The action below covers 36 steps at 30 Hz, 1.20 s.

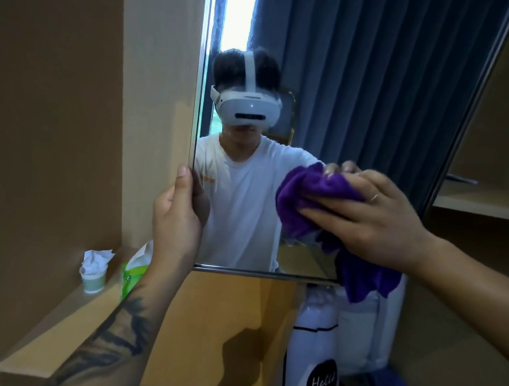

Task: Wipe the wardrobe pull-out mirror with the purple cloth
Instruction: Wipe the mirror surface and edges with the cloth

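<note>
Head view: only camera; looks down and forward at a tall mirror (331,92) pulled out from the wardrobe, both hands on it.
Left hand (176,214): curled round the mirror's near vertical edge, thumb on the front side, fingers wrapped behind. Judged a brace, so the sliding panel does not swing or slide back under wiping pressure.
Right hand (376,214): fingers spread nearly flat over the purple cloth (316,197), pressing it to the glass. Flat palm likely chosen to spread force over a wide patch.
Cloth position: bunched against the lower right part of the glass, a loose tail hanging below the mirror's bottom rail (265,274) (tail does no work where it hangs).
Progress: wiping under way; upper glass sits well above the cloth, and whether it is clean cannot be told.
Ledge (52,341), left: small cup (92,277) stuffed with tissue, green-and-white packet (133,268) just beside it, partly hidden by the left forearm.
Below right: white bag (314,350) with a black round label, near the mirror's lower corner.
Risk: hanging tail could snag the rail.
</note>
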### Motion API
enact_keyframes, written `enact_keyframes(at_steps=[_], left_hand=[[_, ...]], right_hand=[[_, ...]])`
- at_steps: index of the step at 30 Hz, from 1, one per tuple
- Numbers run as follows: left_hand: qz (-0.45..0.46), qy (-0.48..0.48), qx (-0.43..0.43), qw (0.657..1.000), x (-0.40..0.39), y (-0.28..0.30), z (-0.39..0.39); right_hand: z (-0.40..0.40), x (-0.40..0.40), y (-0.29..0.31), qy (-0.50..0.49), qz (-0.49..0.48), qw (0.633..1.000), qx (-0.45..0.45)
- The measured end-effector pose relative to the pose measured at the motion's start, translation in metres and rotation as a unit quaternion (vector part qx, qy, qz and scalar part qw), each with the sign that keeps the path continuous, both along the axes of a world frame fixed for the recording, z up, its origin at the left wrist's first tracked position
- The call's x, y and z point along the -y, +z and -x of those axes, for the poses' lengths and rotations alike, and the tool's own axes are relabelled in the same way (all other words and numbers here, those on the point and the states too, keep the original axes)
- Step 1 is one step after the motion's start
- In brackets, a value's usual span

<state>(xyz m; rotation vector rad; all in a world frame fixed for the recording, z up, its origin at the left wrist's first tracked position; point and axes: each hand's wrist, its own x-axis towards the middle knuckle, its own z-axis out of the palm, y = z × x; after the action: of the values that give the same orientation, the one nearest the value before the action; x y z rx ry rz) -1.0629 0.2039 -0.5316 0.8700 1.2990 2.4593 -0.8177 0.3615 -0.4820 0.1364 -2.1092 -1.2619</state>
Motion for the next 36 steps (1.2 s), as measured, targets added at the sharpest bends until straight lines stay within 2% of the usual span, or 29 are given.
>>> enact_keyframes(at_steps=[2, 4, 5, 7, 8, 9, 11, 13, 14, 16, 19, 21, 24, 27, 28, 29, 31, 32, 33, 34, 36], left_hand=[[0.001, 0.004, -0.006, 1.000, -0.001, -0.002, 0.001], [-0.003, 0.009, -0.013, 1.000, -0.001, -0.002, 0.001], [-0.004, 0.013, -0.017, 1.000, -0.001, -0.002, 0.001], [-0.008, 0.010, -0.019, 1.000, -0.001, -0.002, 0.000], [-0.010, 0.002, -0.016, 1.000, -0.001, -0.003, 0.000], [-0.010, -0.003, -0.015, 1.000, -0.002, -0.004, 0.001], [-0.005, 0.000, -0.019, 1.000, -0.002, -0.006, 0.002], [-0.004, 0.000, -0.017, 1.000, -0.002, -0.006, 0.003], [-0.007, -0.002, -0.015, 1.000, -0.002, -0.007, 0.004], [-0.008, -0.006, -0.013, 1.000, -0.003, -0.006, 0.005], [0.001, -0.003, -0.015, 1.000, -0.004, -0.008, 0.006], [0.003, 0.005, -0.013, 1.000, -0.004, -0.009, 0.007], [0.004, 0.009, -0.012, 1.000, -0.005, -0.010, 0.008], [0.006, 0.006, -0.015, 1.000, -0.005, -0.011, 0.009], [0.009, 0.008, -0.017, 1.000, -0.005, -0.012, 0.008], [0.011, 0.013, -0.017, 1.000, -0.005, -0.012, 0.007], [0.009, 0.029, -0.021, 0.999, -0.005, -0.013, 0.006], [0.009, 0.038, -0.027, 0.999, -0.005, -0.013, 0.006], [0.011, 0.046, -0.033, 0.998, -0.005, -0.014, 0.007], [0.011, 0.052, -0.038, 0.998, -0.005, -0.014, 0.007], [0.009, 0.064, -0.052, 0.997, -0.006, -0.014, 0.008]], right_hand=[[-0.007, -0.002, 0.012, -0.008, 0.003, 0.995, -0.099], [-0.003, 0.007, -0.001, -0.014, 0.065, 0.984, -0.167], [0.002, 0.015, -0.015, -0.003, 0.071, 0.985, -0.155], [0.003, 0.016, -0.038, 0.007, 0.042, 0.998, -0.048], [-0.001, 0.014, -0.037, 0.012, 0.041, 0.999, -0.010], [-0.004, 0.009, -0.029, 0.013, 0.031, 0.999, -0.009], [-0.016, -0.004, -0.012, -0.004, 0.024, 0.996, -0.087], [-0.027, -0.012, -0.006, -0.019, 0.087, 0.976, -0.200], [-0.026, -0.011, -0.011, -0.034, 0.124, 0.965, -0.227], [-0.024, -0.006, -0.029, -0.049, 0.130, 0.972, -0.190], [-0.044, -0.012, -0.027, -0.052, 0.062, 0.996, -0.043], [-0.056, -0.020, -0.012, -0.062, 0.044, 0.995, -0.060], [-0.047, -0.016, -0.030, -0.069, 0.114, 0.980, -0.147], [-0.046, -0.015, -0.047, -0.042, 0.034, 0.998, -0.026], [-0.052, -0.019, -0.041, -0.040, 0.019, 0.999, -0.018], [-0.058, -0.024, -0.032, -0.043, 0.033, 0.997, -0.062], [-0.062, -0.032, -0.021, -0.069, 0.147, 0.964, -0.209], [-0.058, -0.029, -0.024, -0.080, 0.179, 0.950, -0.242], [-0.052, -0.026, -0.032, -0.081, 0.159, 0.954, -0.240], [-0.046, -0.022, -0.041, -0.069, 0.113, 0.972, -0.196], [-0.044, -0.015, -0.050, -0.049, 0.044, 0.996, -0.054]])
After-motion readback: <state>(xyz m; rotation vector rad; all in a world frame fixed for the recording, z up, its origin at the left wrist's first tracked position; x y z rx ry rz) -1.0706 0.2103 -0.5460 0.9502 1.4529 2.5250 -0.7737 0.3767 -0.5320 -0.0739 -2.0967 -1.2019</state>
